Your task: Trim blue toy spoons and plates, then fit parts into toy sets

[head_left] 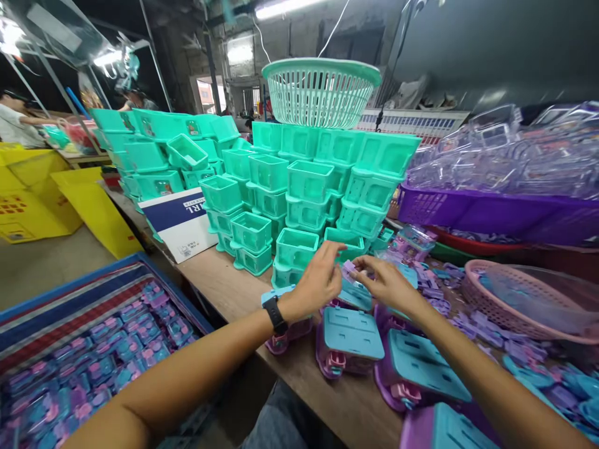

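My right hand (386, 284) pinches a small light-purple plastic piece (349, 269) between thumb and fingertips. Close by on the left, my left hand (321, 277), with a black watch at the wrist, has its fingers loosely bent and apart; I see nothing in it. Both hands hover over small boxes with blue lids and purple bases. One such box (353, 333) stands just below them with a pink latch at its front, and another box (425, 365) sits under my right forearm. Part of a further box is hidden behind my left wrist.
Stacked green bins (309, 181) rise behind my hands, with a slatted basket (322, 93) above them. Loose purple parts (486, 327) lie at right near a pink basket (519, 305). A purple crate (468, 209) holds clear cases. A lined crate (173, 293) of small pieces stands lower left.
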The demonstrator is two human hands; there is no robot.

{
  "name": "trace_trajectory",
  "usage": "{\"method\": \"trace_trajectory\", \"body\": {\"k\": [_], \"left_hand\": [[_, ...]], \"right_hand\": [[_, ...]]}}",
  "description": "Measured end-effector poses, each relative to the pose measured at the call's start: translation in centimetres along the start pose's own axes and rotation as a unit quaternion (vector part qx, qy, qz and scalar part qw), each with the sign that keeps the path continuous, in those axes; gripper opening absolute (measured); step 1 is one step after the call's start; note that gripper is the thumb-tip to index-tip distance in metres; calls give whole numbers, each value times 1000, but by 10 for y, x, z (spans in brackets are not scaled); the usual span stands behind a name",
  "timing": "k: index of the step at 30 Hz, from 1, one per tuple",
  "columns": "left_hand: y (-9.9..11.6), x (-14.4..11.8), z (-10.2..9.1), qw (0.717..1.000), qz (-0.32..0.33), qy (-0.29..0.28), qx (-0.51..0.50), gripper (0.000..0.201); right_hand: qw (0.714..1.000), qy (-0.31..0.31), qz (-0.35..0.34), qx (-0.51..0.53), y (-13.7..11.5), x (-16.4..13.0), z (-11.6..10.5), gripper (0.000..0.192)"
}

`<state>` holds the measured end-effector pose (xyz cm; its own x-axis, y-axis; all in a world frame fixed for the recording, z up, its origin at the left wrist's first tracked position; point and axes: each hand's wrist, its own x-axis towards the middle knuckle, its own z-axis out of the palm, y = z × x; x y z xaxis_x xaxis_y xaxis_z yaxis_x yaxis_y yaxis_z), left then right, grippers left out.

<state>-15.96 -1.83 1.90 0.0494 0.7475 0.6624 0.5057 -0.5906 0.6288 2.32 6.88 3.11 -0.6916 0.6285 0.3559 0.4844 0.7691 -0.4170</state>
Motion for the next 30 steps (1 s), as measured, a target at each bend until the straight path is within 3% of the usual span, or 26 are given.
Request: {"method": "trace_trajectory", "body": {"k": [2, 4, 6, 9, 18, 25, 27, 30], "left_hand": [[-7, -6, -2, 994, 7, -41, 104, 37], [-12, -9, -3, 978, 6, -116, 176, 34], [-15, -8, -4, 958, 6, -184, 218, 34], [-14, -6, -4, 939, -2, -233, 254, 42], [-6, -4, -5, 914, -23, -276, 297, 56], [-8, -5, 0, 902, -27, -282, 326, 61], [-10, -7, 0, 911, -24, -279, 302, 59], [-12, -11, 1, 924, -37, -276, 261, 58]], "right_hand": [[997, 2, -35, -61, 11, 3, 8, 16], [996, 1, -45, -76, 16, 6, 13, 13], [994, -1, -50, -96, 18, 8, 16, 14], [991, -8, -59, -120, 18, 10, 17, 16], [983, -36, -68, -164, 14, 11, 21, 13], [982, -36, -30, -185, -8, 7, 28, 18], [984, -38, -20, -174, -9, 5, 17, 17], [986, -11, 23, -165, 5, -11, -19, 24]]}}
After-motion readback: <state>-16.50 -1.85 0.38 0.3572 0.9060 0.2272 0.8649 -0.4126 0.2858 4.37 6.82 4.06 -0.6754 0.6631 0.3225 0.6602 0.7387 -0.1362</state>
